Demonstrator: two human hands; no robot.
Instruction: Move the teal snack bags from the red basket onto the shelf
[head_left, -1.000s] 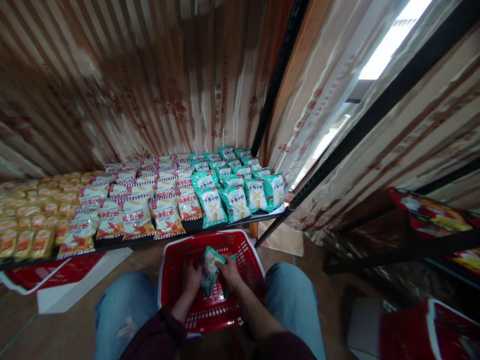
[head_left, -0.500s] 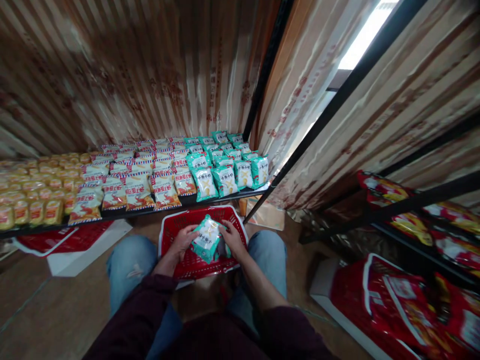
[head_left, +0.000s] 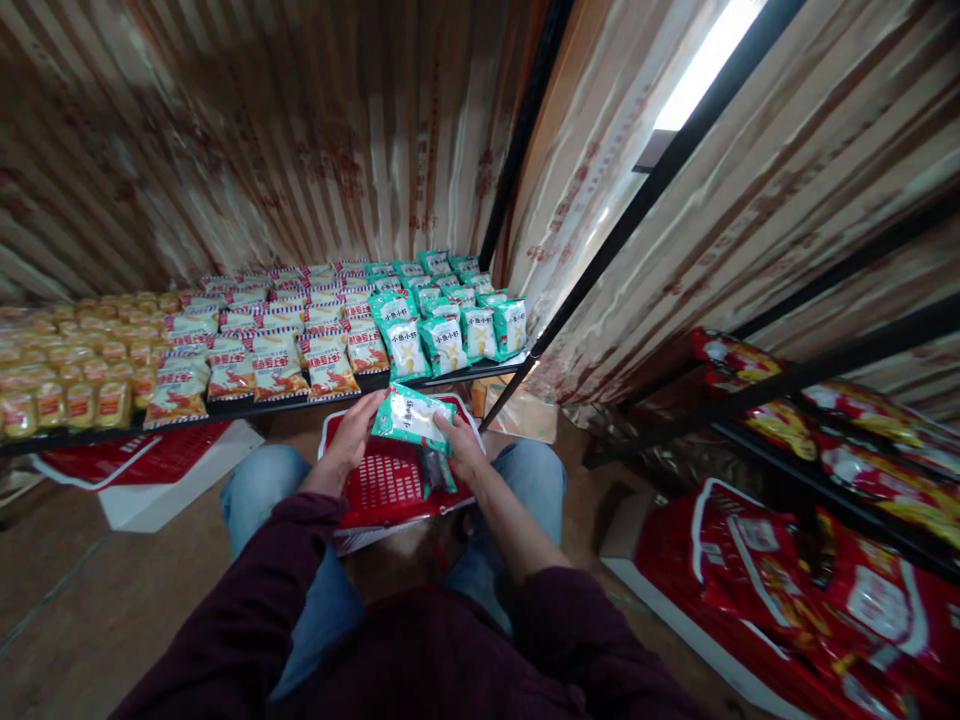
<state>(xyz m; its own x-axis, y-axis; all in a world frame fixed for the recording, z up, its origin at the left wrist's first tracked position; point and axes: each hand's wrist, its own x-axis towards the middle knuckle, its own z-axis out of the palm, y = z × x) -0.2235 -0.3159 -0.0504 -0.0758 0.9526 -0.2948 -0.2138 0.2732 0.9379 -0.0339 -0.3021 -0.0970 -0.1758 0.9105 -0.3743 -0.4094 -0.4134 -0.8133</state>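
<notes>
Between my two hands is a green-and-white snack bag (head_left: 412,415), held above a red basket (head_left: 386,485) that stands between my knees. My left hand (head_left: 352,438) grips the bag's left end, fingers behind it. On the other end my right hand (head_left: 461,445) closes, with the thumb pressed on the front. Another green snack bag (head_left: 437,472) lies in the basket below my right hand. Just beyond, matching green bags (head_left: 448,342) stand in rows at the right end of a low black shelf (head_left: 255,405).
White-and-red snack bags (head_left: 328,362) and small yellow packs (head_left: 79,402) fill the shelf further left. Under it sits another red basket (head_left: 135,462) by a white box. At right, a black rack (head_left: 750,385) holds red-yellow bags, above a red basket (head_left: 701,540) of large red bags.
The green bag has risen toward the shelf and turned, its lettering now running sideways. Both hands moved up with it. The view has shifted slightly.
</notes>
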